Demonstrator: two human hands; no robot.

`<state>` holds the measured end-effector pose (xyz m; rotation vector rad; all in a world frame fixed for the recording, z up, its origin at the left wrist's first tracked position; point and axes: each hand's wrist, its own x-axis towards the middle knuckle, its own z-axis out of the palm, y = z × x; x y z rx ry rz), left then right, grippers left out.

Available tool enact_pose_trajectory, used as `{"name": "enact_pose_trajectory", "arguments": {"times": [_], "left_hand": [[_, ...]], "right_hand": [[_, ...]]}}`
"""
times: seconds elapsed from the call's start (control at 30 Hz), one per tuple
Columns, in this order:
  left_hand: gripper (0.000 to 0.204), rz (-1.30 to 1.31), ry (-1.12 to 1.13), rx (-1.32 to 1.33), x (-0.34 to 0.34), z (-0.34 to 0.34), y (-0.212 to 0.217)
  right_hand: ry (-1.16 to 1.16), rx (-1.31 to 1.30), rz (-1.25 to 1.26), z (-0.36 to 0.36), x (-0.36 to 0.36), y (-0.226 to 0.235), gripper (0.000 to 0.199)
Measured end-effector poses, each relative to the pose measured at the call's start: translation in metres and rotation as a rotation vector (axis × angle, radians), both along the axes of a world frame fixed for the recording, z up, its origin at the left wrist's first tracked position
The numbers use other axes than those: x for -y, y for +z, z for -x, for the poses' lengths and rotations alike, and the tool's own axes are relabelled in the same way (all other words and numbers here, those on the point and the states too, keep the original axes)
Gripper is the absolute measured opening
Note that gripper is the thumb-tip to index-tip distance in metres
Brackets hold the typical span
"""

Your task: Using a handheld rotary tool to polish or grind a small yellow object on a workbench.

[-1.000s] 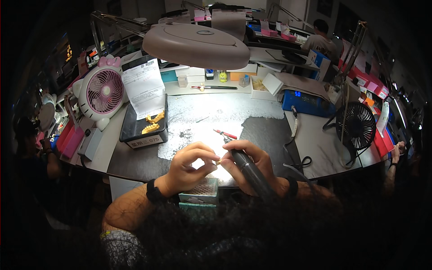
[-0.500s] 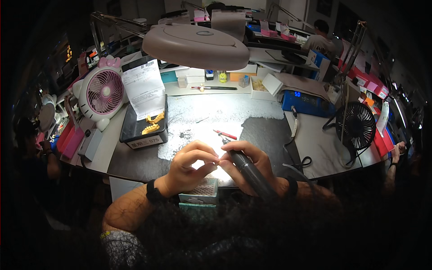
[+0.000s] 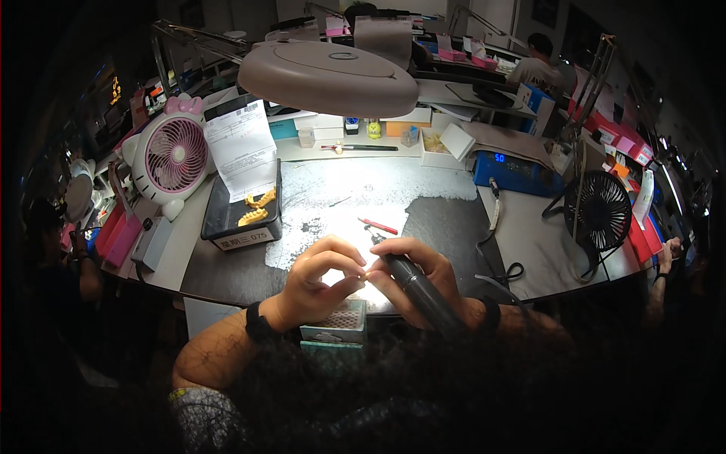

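Around a black rotary handpiece (image 3: 423, 293) my right hand (image 3: 439, 265) is closed, the tool's slim tip pointing up and away from me. My left hand (image 3: 318, 276) is in a pinch, thumb against fingertips. A tiny yellowish piece (image 3: 365, 277) shows where the fingertips of both hands meet; it is too small to name. Just beyond the hands a red pen-like tool (image 3: 378, 226) lies on the brightly lit mat. Below them is a pale green box with a perforated top (image 3: 338, 316).
To the left, a black tray (image 3: 211, 218) holds yellow dental models (image 3: 252, 218) and a propped paper sheet (image 3: 238, 144). A lamp head (image 3: 325, 79) hangs over the bench. A white-pink fan (image 3: 175, 155), a blue control unit (image 3: 503, 175) and a black fan (image 3: 597, 212) stand around the mat.
The fingertips and the tiny piece have shifted very slightly left. Both hands otherwise keep their grip and place.
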<state>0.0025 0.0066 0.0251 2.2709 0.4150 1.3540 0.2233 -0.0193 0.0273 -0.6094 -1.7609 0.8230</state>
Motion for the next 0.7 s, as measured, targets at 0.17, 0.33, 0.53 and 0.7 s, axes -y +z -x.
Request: {"name": "enact_pose_trajectory", "arguments": {"times": [0.17,0.33,0.53,0.7], "left_hand": [[0.021,-0.004,-0.003,0.007,-0.0011,0.0016,-0.0022],[0.021,-0.011,-0.012,0.012,-0.0008,0.0014,-0.0014],[0.022,-0.019,-0.009,0.009,-0.0008,0.0018,-0.0016],[0.021,-0.026,-0.015,0.008,-0.0008,0.0022,-0.0005]], "right_hand": [[0.004,0.001,-0.021,-0.0001,-0.0008,0.0006,0.035],[-0.009,-0.060,-0.070,0.0034,-0.0023,-0.0012,0.030],[-0.007,-0.063,-0.076,0.0035,-0.0028,-0.0023,0.031],[0.002,-0.065,-0.064,0.0028,-0.0020,-0.0015,0.031]]}}
